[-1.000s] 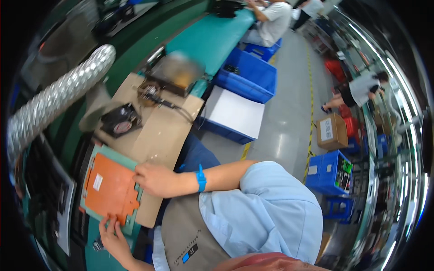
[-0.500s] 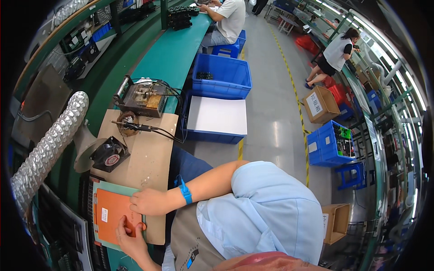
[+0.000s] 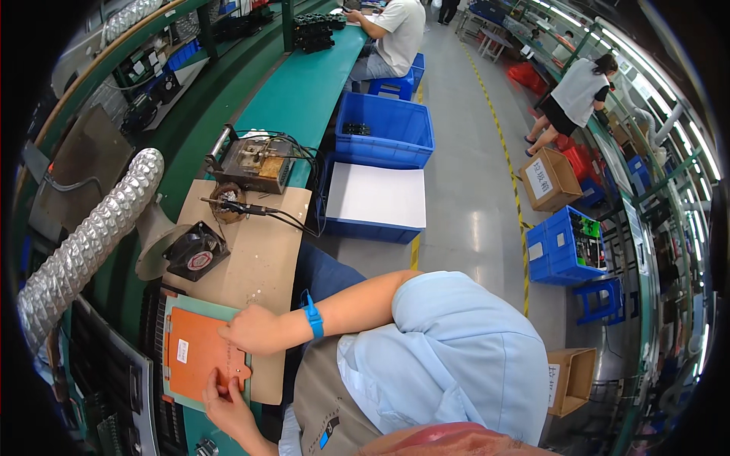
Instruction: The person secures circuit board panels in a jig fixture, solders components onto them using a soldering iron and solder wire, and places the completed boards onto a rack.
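Observation:
An orange plate with a small white label lies on a pale green base at the lower left. My right hand, with a blue strap round its wrist, rests at the plate's right edge. Its fingers are curled and a fingertip touches the orange surface; whatever they may hold is hidden. Nearer to me, my left hand touches the plate's lower right part. Its index finger and thumb are apart, beside a rounded tab on the plate's edge.
A small black fan, a coiled holder with an iron-like tool and a metal heating unit stand beyond the plate. A silver duct runs at left. Blue bins stand beside the bench; two people work farther off.
The whole view has shifted slightly. My right hand's fingers are more curled at the plate's edge. My left fingers have drawn closer together, and more of the plate's tab shows.

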A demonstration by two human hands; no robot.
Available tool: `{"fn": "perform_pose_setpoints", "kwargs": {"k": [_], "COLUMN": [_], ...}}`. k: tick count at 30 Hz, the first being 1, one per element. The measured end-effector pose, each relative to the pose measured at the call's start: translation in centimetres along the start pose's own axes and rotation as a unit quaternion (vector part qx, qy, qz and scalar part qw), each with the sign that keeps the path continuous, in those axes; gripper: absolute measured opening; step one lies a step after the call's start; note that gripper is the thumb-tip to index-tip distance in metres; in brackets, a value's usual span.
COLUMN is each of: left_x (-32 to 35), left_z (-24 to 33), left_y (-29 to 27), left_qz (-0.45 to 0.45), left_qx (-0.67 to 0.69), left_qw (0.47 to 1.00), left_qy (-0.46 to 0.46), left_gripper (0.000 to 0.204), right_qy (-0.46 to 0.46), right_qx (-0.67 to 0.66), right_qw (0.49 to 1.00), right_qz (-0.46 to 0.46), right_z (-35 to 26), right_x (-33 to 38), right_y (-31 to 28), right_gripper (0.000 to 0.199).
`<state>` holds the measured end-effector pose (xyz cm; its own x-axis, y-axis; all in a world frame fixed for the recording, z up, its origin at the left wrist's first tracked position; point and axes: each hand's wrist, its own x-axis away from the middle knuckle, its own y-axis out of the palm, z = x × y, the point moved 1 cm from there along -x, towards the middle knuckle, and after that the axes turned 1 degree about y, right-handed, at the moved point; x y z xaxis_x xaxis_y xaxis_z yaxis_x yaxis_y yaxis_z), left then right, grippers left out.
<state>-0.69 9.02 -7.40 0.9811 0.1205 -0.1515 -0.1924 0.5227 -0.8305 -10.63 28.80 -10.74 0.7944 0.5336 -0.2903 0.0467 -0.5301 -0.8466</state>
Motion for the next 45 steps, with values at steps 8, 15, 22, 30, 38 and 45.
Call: {"fn": "perform_pose_setpoints", "kwargs": {"k": [8, 15, 22, 30, 38, 45], "left_x": [3.3, 4.3, 4.5, 4.1, 4.2, 4.2], "left_z": [-2.4, -3.9, -4.2, -3.4, -3.2, -3.4], "left_y": [-1.6, -0.4, -0.5, -0.8, -1.0, -0.7], "left_qz": [0.024, 0.102, 0.085, 0.086, 0.079, 0.079], "left_qx": [0.041, 0.105, 0.117, 0.161, 0.140, 0.113], "left_qw": [0.991, 0.989, 0.988, 0.982, 0.987, 0.991], "left_qy": [-0.125, -0.037, -0.051, -0.046, -0.015, -0.005], "left_gripper": [0.046, 0.047, 0.048, 0.045, 0.042, 0.041], "right_qy": [-0.278, -0.286, -0.284, -0.286, -0.274, -0.256], "right_qx": [-0.071, -0.047, -0.015, -0.021, -0.002, -0.042], "right_qw": [0.957, 0.957, 0.955, 0.958, 0.961, 0.966], "right_qz": [0.046, -0.020, -0.084, -0.013, -0.037, -0.016], "right_z": [-4.8, -7.8, -8.6, -9.0, -9.9, -9.5], "right_x": [0.6, 0.6, -0.2, 0.0, -0.1, -0.1], "right_y": [3.3, 5.5, 2.4, 4.1, 4.6, 4.3], "right_gripper": [0.018, 0.015, 0.011, 0.013, 0.018, 0.023]}}
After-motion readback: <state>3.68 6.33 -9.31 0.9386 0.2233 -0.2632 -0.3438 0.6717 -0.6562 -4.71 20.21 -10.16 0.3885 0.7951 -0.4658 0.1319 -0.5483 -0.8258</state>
